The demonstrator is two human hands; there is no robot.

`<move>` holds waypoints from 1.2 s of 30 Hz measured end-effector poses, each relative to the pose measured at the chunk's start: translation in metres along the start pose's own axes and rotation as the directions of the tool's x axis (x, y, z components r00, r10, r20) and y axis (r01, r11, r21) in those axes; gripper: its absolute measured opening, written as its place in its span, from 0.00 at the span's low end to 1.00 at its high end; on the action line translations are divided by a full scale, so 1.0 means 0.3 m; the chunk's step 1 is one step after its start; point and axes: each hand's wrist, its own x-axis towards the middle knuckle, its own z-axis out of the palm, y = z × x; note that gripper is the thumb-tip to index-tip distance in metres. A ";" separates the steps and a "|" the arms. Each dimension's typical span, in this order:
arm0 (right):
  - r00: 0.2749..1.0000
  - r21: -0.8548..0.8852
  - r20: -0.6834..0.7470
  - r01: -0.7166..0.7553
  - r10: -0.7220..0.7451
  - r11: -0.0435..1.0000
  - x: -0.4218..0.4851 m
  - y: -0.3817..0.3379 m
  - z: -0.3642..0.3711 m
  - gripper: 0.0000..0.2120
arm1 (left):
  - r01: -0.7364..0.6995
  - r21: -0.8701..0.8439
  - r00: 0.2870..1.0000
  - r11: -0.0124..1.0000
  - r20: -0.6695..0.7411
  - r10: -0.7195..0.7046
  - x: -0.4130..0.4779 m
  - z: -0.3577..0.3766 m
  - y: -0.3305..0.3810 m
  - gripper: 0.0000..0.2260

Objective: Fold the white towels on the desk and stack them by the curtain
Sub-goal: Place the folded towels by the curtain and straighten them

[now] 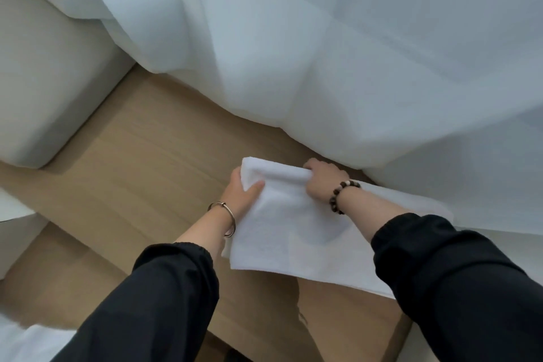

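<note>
1. A sheer white fabric curtain [352,67] hangs across the top and right of the view. Its hem drapes onto a light brown wooden desk [147,156].
2. A white terry towel [288,229] lies on the desk just below the curtain's hem. Its far edge is lifted and turned over into a soft fold, and its right end runs up against the curtain.
3. The left grip [244,194], a bare hand, pinches the towel's folded corner away from the curtain, thumb on top and fingers hidden beneath the cloth.
4. The right grip [321,181], also a bare hand, is curled round the same fold at its other end, knuckles just beside the curtain's hem.
5. A thin metal bangle [222,204] circles the left wrist, and a dark beaded bracelet [338,194] circles the right. Both forearms wear black sleeves [164,303].
6. A cream upholstered seat [44,82] stands under the curtain's left part, against the desk's edge.
7. More white cloth [23,341] shows at the bottom left corner, well apart from the curtain. I cannot tell what it is.
</note>
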 end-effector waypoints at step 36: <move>0.849 -0.086 -0.521 0.057 -0.094 0.995 0.145 -0.318 0.153 0.26 | -0.164 0.412 0.922 0.896 -0.259 0.288 -0.100 0.031 -0.220 0.17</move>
